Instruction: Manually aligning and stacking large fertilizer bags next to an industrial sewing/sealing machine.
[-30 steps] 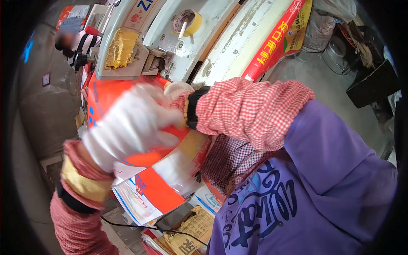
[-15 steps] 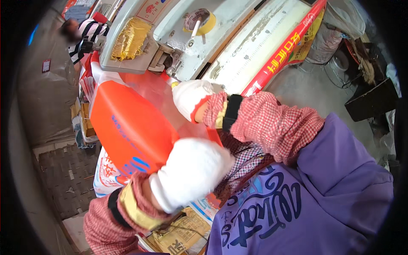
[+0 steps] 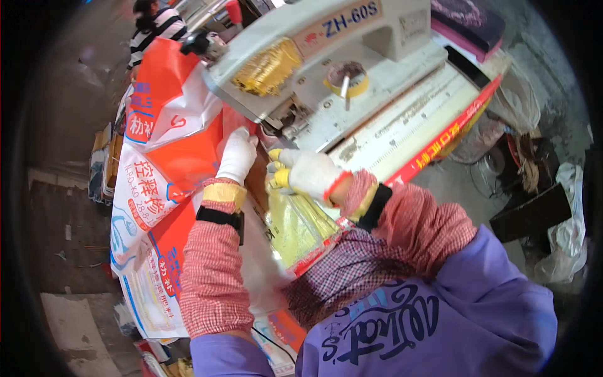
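Observation:
A large red and white printed plastic sack (image 3: 157, 166) hangs over the left side of a sewing machine (image 3: 326, 44). My left hand (image 3: 237, 156), in a white glove, grips the sack's edge beside the machine's needle area (image 3: 286, 119), fingers closed. To its right is my right hand (image 3: 308, 173), in a white glove with yellow fingertips. Its fingers are curled at the front corner of the machine bed, above a yellow printed wrapping (image 3: 301, 220); whatever they hold is hidden.
A roll of yellow tape (image 3: 347, 80) with a white stick lies on the machine bed. Red and yellow printed film (image 3: 433, 147) covers its front edge. A dark box (image 3: 471, 25) stands at the back right, and plastic bags (image 3: 562, 232) lie at right. Another person (image 3: 157, 28) is at the far left.
My left hand has moved from the lower middle up to the machine with the sack, which now spreads out at left. My right hand has shifted right and down in the picture. The view has turned.

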### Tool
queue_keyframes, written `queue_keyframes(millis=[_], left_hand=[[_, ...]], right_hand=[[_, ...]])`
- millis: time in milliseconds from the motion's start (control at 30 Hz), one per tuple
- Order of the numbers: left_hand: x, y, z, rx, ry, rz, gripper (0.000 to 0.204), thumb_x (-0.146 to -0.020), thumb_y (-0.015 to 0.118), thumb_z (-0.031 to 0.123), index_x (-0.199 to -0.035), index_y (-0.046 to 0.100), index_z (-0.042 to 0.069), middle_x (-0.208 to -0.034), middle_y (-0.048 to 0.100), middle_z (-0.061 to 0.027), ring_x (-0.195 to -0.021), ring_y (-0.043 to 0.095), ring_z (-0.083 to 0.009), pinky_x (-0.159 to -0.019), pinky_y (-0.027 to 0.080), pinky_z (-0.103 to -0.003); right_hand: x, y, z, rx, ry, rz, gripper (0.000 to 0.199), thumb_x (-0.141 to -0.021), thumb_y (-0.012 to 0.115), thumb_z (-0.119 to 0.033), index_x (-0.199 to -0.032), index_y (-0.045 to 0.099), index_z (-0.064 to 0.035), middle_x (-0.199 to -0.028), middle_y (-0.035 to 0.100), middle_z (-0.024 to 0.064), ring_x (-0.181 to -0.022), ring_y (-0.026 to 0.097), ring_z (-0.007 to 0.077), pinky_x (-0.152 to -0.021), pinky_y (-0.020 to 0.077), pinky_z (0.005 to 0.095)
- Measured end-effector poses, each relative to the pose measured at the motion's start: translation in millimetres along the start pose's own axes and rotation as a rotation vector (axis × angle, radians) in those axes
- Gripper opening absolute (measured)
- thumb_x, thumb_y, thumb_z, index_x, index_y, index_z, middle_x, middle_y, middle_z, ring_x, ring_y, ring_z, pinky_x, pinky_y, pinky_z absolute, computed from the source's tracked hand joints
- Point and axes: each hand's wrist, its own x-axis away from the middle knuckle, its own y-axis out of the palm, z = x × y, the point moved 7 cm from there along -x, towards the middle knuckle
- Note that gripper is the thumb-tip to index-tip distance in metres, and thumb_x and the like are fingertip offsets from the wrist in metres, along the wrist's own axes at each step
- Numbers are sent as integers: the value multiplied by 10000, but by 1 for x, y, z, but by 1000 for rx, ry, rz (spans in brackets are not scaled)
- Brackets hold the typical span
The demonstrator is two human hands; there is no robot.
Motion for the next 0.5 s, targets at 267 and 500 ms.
queue_keyframes(millis=[267, 500], left_hand=[[150, -139, 25, -157, 1, -161, 270, -836, 626, 184, -721, 523, -37, -708, 503, -250, -697, 535, -426, -612, 414, -446], [219, -288, 87, -919, 287, 66, 206, -558, 741, 119, -682, 577, 103, -680, 572, -55, -967, 574, -313, -892, 446, -416]], right_hand=[[-30, 46, -38, 995, -258, 37, 513, -811, 599, -220, -1276, 509, -24, -1326, 510, 206, -1224, 500, 335, -1017, 426, 394], [-18, 38, -110, 666, -716, 799, 323, -688, 664, -119, -985, 590, -15, -1056, 598, 184, -966, 582, 360, -826, 473, 435]])
